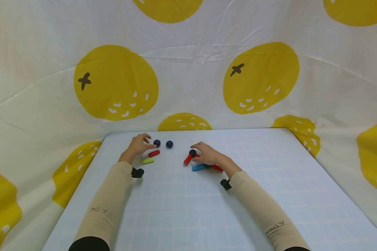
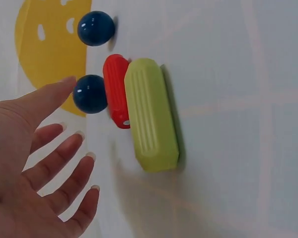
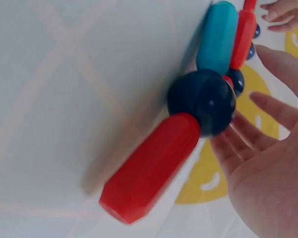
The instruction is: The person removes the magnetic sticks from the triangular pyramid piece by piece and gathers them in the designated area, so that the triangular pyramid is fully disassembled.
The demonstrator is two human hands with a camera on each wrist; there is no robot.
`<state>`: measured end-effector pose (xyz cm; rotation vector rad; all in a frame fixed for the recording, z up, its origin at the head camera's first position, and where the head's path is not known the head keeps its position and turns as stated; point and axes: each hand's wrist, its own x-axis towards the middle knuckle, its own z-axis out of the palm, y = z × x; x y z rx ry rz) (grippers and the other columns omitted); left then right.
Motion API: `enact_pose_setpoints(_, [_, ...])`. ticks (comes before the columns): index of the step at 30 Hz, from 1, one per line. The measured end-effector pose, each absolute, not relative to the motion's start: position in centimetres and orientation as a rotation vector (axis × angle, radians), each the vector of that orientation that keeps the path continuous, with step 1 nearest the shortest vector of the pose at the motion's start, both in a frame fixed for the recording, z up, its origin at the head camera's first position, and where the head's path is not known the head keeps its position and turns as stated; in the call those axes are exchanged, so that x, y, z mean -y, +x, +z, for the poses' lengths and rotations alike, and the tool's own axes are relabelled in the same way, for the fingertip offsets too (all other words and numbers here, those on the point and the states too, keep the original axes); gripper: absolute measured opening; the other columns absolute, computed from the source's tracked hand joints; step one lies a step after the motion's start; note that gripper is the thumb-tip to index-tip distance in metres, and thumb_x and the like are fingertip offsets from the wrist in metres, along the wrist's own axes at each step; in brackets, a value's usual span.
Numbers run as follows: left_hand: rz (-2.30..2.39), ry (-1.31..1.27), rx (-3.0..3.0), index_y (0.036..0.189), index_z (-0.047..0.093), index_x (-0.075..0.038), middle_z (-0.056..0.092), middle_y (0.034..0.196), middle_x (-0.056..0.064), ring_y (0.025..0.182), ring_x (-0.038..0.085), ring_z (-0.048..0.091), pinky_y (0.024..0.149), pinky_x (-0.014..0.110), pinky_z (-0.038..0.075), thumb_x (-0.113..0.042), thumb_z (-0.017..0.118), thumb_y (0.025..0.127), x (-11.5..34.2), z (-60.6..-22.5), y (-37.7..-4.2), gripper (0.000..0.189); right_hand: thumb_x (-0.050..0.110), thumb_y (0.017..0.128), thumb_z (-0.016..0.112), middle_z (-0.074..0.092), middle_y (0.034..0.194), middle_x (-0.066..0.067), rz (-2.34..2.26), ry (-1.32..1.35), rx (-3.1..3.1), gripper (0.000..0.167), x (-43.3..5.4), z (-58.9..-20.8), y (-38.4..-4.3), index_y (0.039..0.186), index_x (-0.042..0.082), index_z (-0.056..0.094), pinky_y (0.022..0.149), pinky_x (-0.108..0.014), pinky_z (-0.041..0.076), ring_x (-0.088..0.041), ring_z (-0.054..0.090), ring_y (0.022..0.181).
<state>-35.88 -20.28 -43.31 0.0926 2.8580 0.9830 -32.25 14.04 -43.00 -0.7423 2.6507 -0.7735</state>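
the left hand (image 1: 137, 145), fingers loosely spread, has its thumb at a glossy dark-blue ball (image 2: 91, 94), near a short ridged red rod (image 2: 117, 91). the right hand (image 1: 209, 155) spreads beside a dark-blue ball joined to faceted red and blue rods (image 3: 151, 168); contact is hard to make out. assembly seems underway; next probably calls for pinching the left ball.

No text readable. Dark lettering (image 1: 103, 212) on left sleeve (image 1: 108, 191) and right sleeve (image 1: 265, 202), both too small and skewed to make out.
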Motion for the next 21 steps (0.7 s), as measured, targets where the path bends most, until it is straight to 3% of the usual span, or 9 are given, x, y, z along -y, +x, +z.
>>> enact_pose_setpoints(6, [0.992, 0.261, -2.928, 0.138, 0.054, 0.001, 0.059, 0.132, 0.025, 0.115, 0.040, 0.056, 0.100, 0.051, 0.048, -0.031, 0.076, 0.094, 19.8, -42.1, -33.5, 0.058, 0.027, 0.103, 0.062, 0.052, 0.145, -0.018, -0.860, -0.653, -2.654, 0.055, -14.5, -42.7, -32.4, 0.149, 0.002, 0.048, 0.107, -0.049, 0.046, -0.035, 0.052, 0.129])
enact_pose_setpoints(13, [0.991, 0.482, -2.893, 0.132, 0.061, 0.000, 0.064, 0.123, 0.022, 0.103, 0.033, 0.059, 0.091, 0.044, 0.052, -0.030, 0.079, 0.091, 16.0, -42.7, -30.5, 0.054, 0.032, 0.104, 0.060, 0.062, 0.131, -0.019, -0.917, -0.504, -2.675, 0.048, -14.1, -42.9, -33.4, 0.140, 0.000, 0.057, 0.100, -0.045, 0.051, -0.034, 0.057, 0.117])
enact_pose_setpoints(21, [1.020, 0.404, -2.726, 0.127, 0.065, -0.008, 0.067, 0.109, 0.007, 0.093, 0.022, 0.061, 0.080, 0.034, 0.055, -0.037, 0.079, 0.091, 11.5, -44.5, -29.2, 0.049, 0.035, 0.103, 0.062, 0.065, 0.127, -0.015, -0.979, -0.355, -2.679, 0.041, -13.2, -43.6, -34.1, 0.129, 0.004, 0.067, 0.096, -0.042, 0.051, -0.028, 0.059, 0.107])
